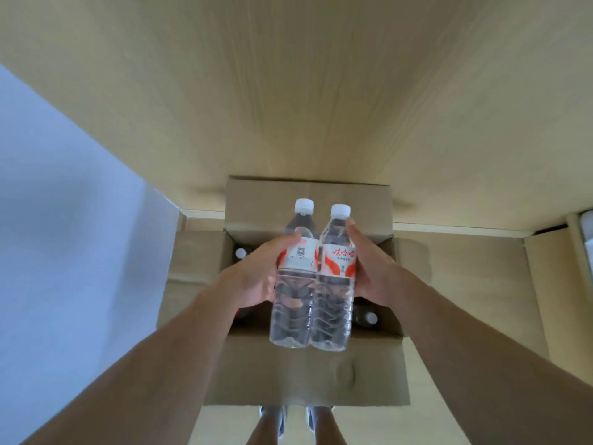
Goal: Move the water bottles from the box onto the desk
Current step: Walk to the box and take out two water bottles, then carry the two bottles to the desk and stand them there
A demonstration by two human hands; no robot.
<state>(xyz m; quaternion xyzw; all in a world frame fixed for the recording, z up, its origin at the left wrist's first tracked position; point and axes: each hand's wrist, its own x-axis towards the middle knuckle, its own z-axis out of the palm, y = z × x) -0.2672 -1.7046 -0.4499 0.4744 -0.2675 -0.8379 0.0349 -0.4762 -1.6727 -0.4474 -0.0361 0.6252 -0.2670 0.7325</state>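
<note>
Two clear water bottles with white caps and red-and-white labels are held side by side above the open cardboard box [308,377]. My left hand [260,274] grips the left bottle [293,284] around its label. My right hand [369,268] grips the right bottle [333,293] at the same height. The two bottles touch each other. Inside the box, more bottle caps show, one at the left [240,252] and one at the lower right [371,317]. The light wooden desk [305,91] stretches beyond the box.
The box stands on the floor against the desk's front, its flaps folded outward. A pale wall [64,236] runs along the left. My feet [295,419] show below the box's near flap. A whitish object [587,232] sits at the right edge.
</note>
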